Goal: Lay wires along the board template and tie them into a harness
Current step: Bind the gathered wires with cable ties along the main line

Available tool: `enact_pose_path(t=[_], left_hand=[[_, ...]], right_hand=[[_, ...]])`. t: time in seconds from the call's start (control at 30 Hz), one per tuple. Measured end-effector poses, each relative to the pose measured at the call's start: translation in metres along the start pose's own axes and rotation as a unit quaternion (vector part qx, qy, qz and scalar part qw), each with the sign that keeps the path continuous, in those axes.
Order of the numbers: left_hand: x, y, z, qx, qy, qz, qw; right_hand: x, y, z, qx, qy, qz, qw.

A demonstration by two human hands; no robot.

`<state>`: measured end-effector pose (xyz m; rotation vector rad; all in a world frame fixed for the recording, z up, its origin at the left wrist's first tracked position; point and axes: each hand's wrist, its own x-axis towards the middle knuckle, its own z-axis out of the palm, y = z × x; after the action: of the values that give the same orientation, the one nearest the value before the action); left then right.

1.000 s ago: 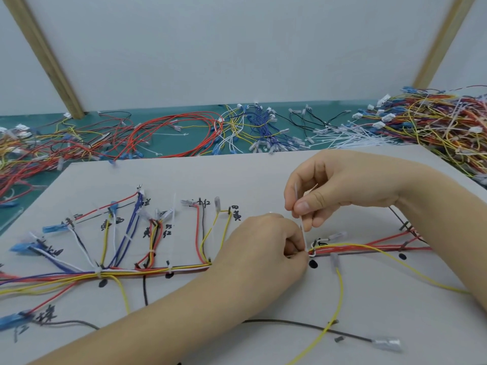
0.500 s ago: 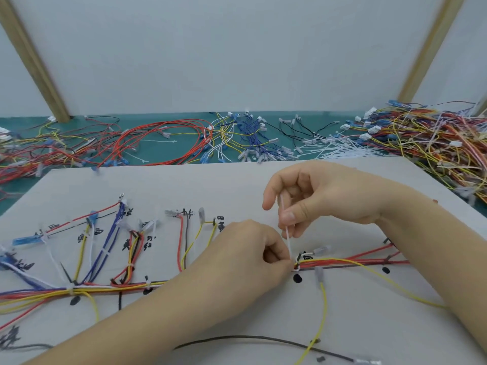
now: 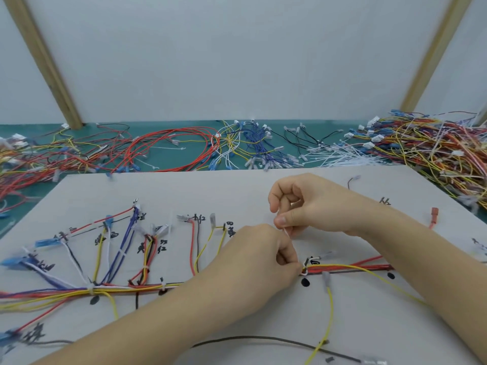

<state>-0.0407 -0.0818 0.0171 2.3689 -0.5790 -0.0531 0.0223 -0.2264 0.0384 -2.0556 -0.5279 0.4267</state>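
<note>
Landmark: the white cable tie (image 3: 305,271) looped round the main wire bundle (image 3: 350,267) on the board template (image 3: 263,191).

Room: toward me from the tie, bare board crossed only by a yellow wire (image 3: 327,320) and a black wire (image 3: 263,339). Past the tie, away from me, bare board runs to the far edge; beyond that edge the green surface (image 3: 168,151) carries loose wire piles (image 3: 432,146) and spare ties. Left of the tie, branch wires fan up from the bundle, with other ties already on it.

Grip, left hand (image 3: 253,259): fingers curled, tips pressed against the bundle right at the tie; whether they pinch the tie head or the wires, I cannot tell.

Grip, right hand (image 3: 311,204): just above the tie, thumb and forefinger closed on the tie's thin white tail, which runs taut down to the loop. Other fingers curled.
</note>
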Motion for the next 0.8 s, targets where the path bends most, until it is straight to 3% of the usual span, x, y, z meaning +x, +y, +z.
enact_pose_path(t=[0.17, 0.3, 0.37, 0.47, 0.53, 0.6, 0.67, 0.8], left_hand=[[-0.005, 0.003, 0.004, 0.08, 0.037, 0.022, 0.996], [-0.01, 0.003, 0.014, 0.129, 0.049, 0.028, 0.99], [-0.011, -0.001, 0.011, 0.071, 0.053, 0.02, 0.996], [-0.011, -0.004, 0.001, -0.124, 0.059, -0.028, 0.99], [-0.009, -0.002, -0.002, -0.231, 0.074, -0.038, 0.969], [-0.008, 0.001, -0.004, -0.315, 0.093, -0.041, 0.944], [-0.008, 0.002, -0.008, -0.362, 0.109, -0.046, 0.925], [-0.011, 0.0, -0.015, -0.425, 0.115, -0.051, 0.896]], right_hand=[[0.004, 0.001, 0.006, -0.057, 0.011, 0.001, 0.998], [0.008, -0.002, 0.002, -0.047, -0.024, 0.032, 0.998], [0.01, -0.004, -0.01, -0.054, -0.02, 0.055, 0.997], [0.02, -0.004, -0.05, -0.104, 0.087, 0.065, 0.989], [0.032, 0.004, -0.086, -0.255, 0.182, 0.067, 0.947], [0.044, 0.022, -0.117, -0.408, 0.229, 0.109, 0.877], [0.052, 0.046, -0.137, -0.474, 0.218, 0.162, 0.838], [0.061, 0.077, -0.139, -0.498, 0.146, 0.205, 0.83]])
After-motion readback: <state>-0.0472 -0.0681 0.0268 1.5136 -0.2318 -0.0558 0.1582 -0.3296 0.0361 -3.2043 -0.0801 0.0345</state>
